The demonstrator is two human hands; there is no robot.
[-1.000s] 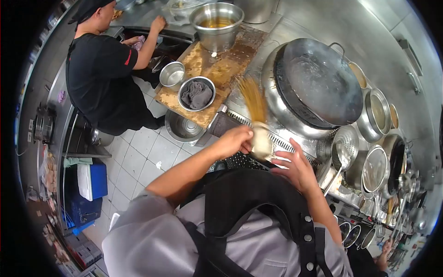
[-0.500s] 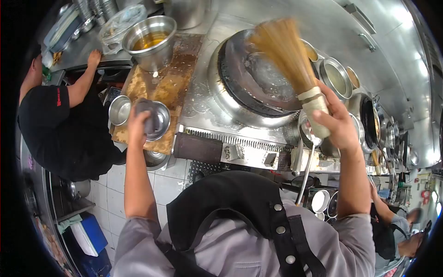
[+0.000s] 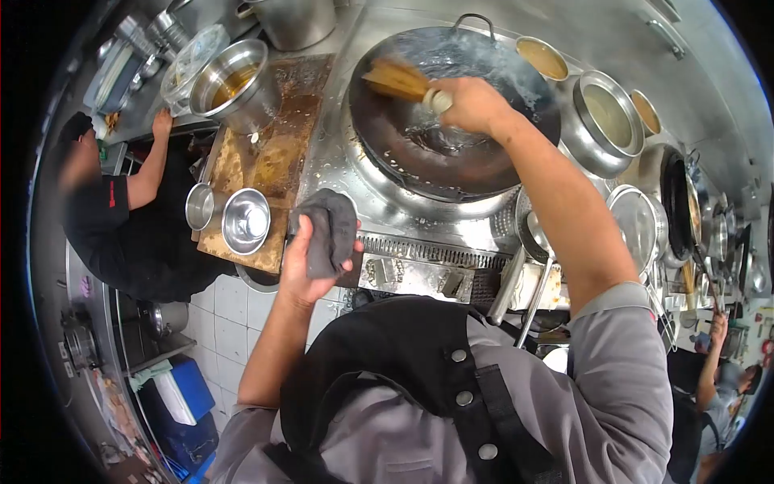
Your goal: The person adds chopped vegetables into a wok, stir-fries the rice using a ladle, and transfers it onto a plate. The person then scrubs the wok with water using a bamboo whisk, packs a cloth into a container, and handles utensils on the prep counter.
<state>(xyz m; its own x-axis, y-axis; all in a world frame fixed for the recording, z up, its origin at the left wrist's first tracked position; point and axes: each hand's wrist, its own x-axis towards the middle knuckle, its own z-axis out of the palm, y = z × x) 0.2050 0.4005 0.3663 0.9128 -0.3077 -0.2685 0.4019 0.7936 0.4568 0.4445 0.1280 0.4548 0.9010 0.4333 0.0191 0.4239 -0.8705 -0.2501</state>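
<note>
My right hand (image 3: 472,105) is wrapped round the pale handle of a bamboo wok brush (image 3: 395,79). Its bristles point left, over the inside of a large dark wok (image 3: 504,157) that has shiny liquid in the bottom and steam at the right. In front of the counter, my left hand (image 3: 300,270) grips a folded dark grey cloth (image 3: 329,234), thumb on one side and fingertips showing on the other. A small metal bowl (image 3: 246,223) sits on the worn board (image 3: 278,165) to the left of the cloth.
A steel pot (image 3: 258,101) of amber liquid stands on the board. Right of the wok are a container of pale liquid (image 3: 605,121) and a ladle (image 3: 538,242) with a long handle. A co-worker in black (image 3: 153,234) stands at left; another person (image 3: 721,387) is at far right.
The brush has swung down and left from above the wok's right side into the wok. My left hand has moved right with the cloth, away from the metal bowl.
</note>
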